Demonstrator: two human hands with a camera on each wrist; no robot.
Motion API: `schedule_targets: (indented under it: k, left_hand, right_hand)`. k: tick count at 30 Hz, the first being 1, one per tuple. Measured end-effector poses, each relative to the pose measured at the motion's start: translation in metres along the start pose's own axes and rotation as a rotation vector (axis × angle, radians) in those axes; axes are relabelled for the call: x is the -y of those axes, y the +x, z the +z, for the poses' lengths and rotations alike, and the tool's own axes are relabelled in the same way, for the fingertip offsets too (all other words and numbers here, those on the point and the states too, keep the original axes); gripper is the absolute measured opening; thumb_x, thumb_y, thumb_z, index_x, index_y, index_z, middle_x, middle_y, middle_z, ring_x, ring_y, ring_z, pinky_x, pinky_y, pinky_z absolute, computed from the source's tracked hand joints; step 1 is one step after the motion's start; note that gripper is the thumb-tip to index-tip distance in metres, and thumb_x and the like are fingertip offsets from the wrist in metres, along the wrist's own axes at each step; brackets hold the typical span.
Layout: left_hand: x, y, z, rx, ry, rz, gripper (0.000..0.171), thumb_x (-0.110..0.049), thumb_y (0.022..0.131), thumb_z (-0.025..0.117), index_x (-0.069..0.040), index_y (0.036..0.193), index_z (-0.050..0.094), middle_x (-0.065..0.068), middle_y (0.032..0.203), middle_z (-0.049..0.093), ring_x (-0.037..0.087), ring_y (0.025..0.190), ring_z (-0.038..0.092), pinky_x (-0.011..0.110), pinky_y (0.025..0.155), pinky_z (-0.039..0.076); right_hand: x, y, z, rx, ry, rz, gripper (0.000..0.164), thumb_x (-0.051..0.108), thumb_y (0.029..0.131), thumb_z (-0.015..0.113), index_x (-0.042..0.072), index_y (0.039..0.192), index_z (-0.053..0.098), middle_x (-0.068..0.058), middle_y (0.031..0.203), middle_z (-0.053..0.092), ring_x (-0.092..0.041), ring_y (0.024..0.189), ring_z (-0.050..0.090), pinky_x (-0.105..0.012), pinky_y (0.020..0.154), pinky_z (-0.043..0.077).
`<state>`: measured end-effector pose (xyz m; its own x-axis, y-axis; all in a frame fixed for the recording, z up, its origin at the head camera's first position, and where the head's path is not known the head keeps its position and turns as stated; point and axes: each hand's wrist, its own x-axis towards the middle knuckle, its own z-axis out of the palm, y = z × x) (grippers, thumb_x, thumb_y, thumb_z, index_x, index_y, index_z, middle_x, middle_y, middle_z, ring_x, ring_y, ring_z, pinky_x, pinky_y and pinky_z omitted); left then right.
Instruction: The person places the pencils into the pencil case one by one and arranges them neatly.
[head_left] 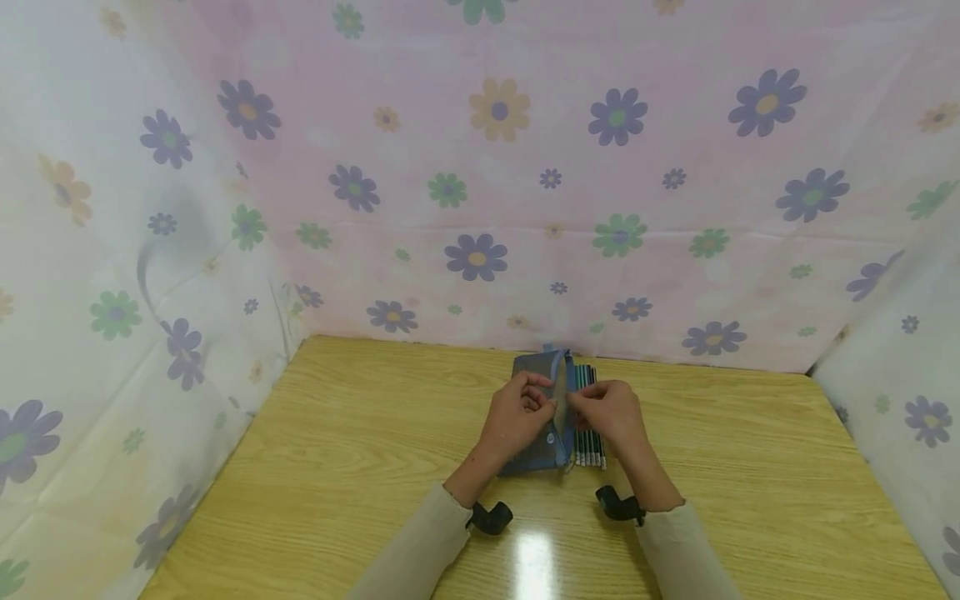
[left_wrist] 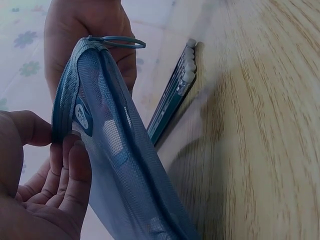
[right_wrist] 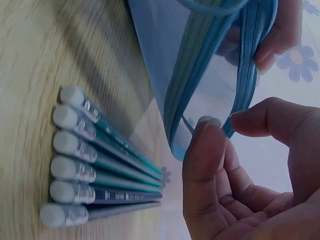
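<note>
A blue mesh zipper pouch (head_left: 531, 457) is held tilted over the wooden table, its zipped mouth spread apart. My left hand (head_left: 519, 418) pinches one zipper edge between thumb and fingers, beside a small oval label (left_wrist: 83, 117). At the opposite edge of the mouth, my right hand (head_left: 611, 414) pinches the rim with thumb and forefinger. Through the gap in the right wrist view, pale mesh lining (right_wrist: 212, 90) shows. Several pencils (head_left: 592, 450) lie side by side in a row just right of the pouch, partly under my right hand. Their white erasers (right_wrist: 67, 142) point toward me.
The wooden table (head_left: 360, 433) runs back to a flowered cloth (head_left: 420, 208), which also hangs along both sides. Black wrist-worn pieces (head_left: 491, 518) jut from both wrists. A zipper pull loop (left_wrist: 120, 41) sticks out from the pouch's end.
</note>
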<state>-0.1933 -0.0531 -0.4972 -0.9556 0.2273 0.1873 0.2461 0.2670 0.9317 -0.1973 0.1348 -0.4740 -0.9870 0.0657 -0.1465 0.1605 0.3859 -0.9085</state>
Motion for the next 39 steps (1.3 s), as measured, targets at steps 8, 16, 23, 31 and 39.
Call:
schedule_targets:
  k: [8, 16, 23, 31, 39]
  left_hand:
    - [-0.004, 0.000, 0.001, -0.007, -0.002, 0.006, 0.027, -0.009, 0.101, 0.070, -0.001, 0.126, 0.066, 0.006, 0.091, 0.068, 0.016, 0.077, 0.066, 0.026, 0.063, 0.052]
    - [-0.002, 0.001, 0.000, -0.002, -0.001, 0.003, 0.027, -0.010, 0.102, 0.071, -0.001, 0.126, 0.066, 0.006, 0.091, 0.068, 0.015, 0.076, 0.066, 0.025, 0.063, 0.051]
    - [-0.001, 0.001, 0.001, -0.001, -0.009, 0.010, 0.027, -0.009, 0.101, 0.071, 0.000, 0.126, 0.066, 0.008, 0.090, 0.068, 0.016, 0.074, 0.065, 0.025, 0.062, 0.051]
    - [-0.001, 0.001, 0.001, -0.004, -0.002, 0.007, 0.027, -0.009, 0.101, 0.071, 0.000, 0.126, 0.066, 0.007, 0.091, 0.068, 0.015, 0.075, 0.065, 0.025, 0.063, 0.051]
    - [-0.002, 0.001, 0.001, -0.003, 0.000, 0.013, 0.027, -0.008, 0.101, 0.070, 0.000, 0.126, 0.066, 0.007, 0.091, 0.068, 0.015, 0.075, 0.065, 0.026, 0.063, 0.051]
  right_hand:
    - [-0.007, 0.004, -0.009, -0.026, -0.087, -0.055, 0.019, 0.011, 0.095, 0.071, -0.004, 0.106, 0.074, -0.015, 0.089, 0.073, -0.022, 0.068, 0.072, -0.039, 0.065, 0.063]
    - [-0.013, 0.007, -0.020, -0.099, -0.205, -0.095, 0.019, 0.013, 0.092, 0.075, -0.003, 0.104, 0.075, -0.016, 0.092, 0.074, -0.024, 0.073, 0.071, -0.034, 0.063, 0.058]
    - [-0.021, 0.011, -0.025, -0.123, -0.305, -0.102, 0.020, 0.014, 0.089, 0.076, -0.003, 0.098, 0.076, -0.018, 0.091, 0.075, -0.031, 0.080, 0.070, -0.043, 0.069, 0.058]
    - [-0.027, 0.014, -0.026, -0.118, -0.360, -0.073, 0.020, 0.017, 0.091, 0.078, -0.003, 0.089, 0.080, -0.015, 0.082, 0.076, -0.026, 0.071, 0.069, -0.040, 0.061, 0.056]
    - [-0.030, 0.014, -0.026, -0.098, -0.380, -0.034, 0.022, 0.019, 0.091, 0.078, -0.001, 0.082, 0.082, -0.009, 0.074, 0.075, -0.022, 0.065, 0.066, -0.033, 0.055, 0.050]
